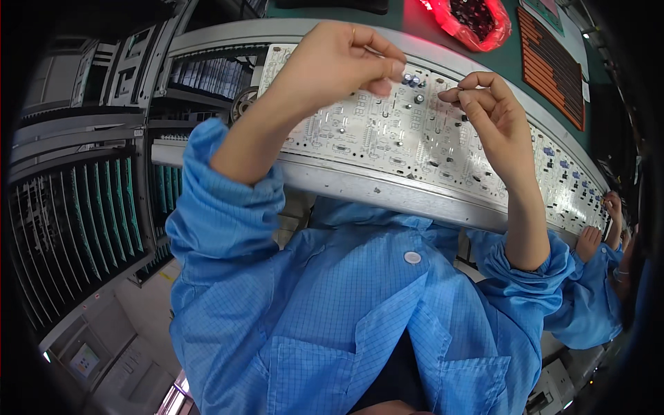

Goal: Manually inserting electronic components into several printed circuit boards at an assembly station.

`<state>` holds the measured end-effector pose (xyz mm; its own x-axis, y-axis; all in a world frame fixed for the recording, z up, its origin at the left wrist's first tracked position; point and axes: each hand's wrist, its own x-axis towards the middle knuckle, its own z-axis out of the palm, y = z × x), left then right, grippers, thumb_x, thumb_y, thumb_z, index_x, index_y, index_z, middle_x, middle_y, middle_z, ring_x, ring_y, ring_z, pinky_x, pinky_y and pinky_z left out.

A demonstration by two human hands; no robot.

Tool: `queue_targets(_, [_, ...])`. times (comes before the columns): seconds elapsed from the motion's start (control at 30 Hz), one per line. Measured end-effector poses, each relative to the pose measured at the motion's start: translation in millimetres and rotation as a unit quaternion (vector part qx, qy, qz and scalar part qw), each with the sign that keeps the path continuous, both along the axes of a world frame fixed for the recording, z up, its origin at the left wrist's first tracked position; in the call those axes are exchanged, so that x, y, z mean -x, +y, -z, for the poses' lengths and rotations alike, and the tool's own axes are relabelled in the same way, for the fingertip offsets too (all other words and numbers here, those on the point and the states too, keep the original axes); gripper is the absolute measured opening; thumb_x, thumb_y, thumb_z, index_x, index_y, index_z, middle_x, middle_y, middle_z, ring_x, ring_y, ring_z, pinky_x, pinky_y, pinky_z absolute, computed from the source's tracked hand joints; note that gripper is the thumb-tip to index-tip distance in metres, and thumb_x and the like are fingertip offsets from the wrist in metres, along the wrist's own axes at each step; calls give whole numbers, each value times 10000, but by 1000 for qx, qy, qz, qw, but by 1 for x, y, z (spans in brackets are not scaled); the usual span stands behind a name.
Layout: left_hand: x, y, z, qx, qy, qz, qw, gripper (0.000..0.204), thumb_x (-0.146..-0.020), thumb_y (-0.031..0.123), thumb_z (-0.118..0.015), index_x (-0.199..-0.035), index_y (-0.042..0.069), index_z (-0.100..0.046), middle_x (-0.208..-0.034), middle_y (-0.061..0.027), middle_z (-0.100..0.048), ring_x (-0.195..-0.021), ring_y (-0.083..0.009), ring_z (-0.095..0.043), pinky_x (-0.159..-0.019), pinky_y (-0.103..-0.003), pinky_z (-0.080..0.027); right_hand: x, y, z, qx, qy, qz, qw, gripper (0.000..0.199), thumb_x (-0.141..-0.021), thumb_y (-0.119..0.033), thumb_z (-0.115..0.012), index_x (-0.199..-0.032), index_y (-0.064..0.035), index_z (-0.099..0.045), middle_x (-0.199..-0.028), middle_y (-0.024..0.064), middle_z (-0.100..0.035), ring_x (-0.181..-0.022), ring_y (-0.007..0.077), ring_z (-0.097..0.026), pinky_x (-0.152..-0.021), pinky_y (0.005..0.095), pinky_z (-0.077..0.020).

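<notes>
**Two hands over a circuit board**

The left hand, fingers pinched together, hovers at upper centre over the white printed circuit board near small grey cylindrical capacitors; the right hand, fingertips pinched, whatever they grip too small to tell, sits just right; a red plastic bag lies beyond.

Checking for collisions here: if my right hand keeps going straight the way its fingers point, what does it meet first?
The right hand points its pinched fingers left and slightly down. First in that line would likely be the small upright capacitors on the white circuit board, then the left hand. Depth is hard to judge.
</notes>
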<state>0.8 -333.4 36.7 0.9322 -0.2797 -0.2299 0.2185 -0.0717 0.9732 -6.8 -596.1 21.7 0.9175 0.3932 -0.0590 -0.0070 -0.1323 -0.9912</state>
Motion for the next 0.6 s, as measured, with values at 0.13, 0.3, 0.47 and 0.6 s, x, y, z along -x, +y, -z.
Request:
queue_targets(0.13, [37,21,3,19,23,1,1000,263,-859,64,-756,-1072,-80,-701,-872,-124,-736,-765,-139,-713,-704,-233,-569,2,12,-4,168,-61,-40,983,207,-1007,-128,-605,-1158,11,-575,-1087,112,-740,-1006,134,-666,-914,276,-484])
queue_targets(0.3, [69,34,18,85,58,-23,994,263,-869,41,-745,-1102,-73,-704,-879,-116,-736,-777,-129,-701,-720,-232,-566,-2,27,0,290,-127,-12,948,183,-957,-104,-658,-1103,3,-630,-1043,94,-729,-975,165,-675,-893,282,-487])
queue_targets(0.47, [80,42,35,186,88,-44,978,263,-882,16,-735,-1130,-66,-701,-891,-98,-730,-786,-113,-680,-735,-228,-554,-9,29,5,405,-311,-1,859,154,-878,-79,-726,-1025,-39,-701,-972,63,-692,-991,206,-604,-895,321,-460])
queue_targets(0.6, [87,34,36,177,86,-74,978,225,-892,-2,-718,-1108,-66,-706,-911,-90,-725,-803,-116,-675,-751,-228,-548,-12,27,19,413,-344,15,843,145,-817,-85,-776,-957,-68,-744,-948,36,-670,-989,227,-536,-891,346,-436])
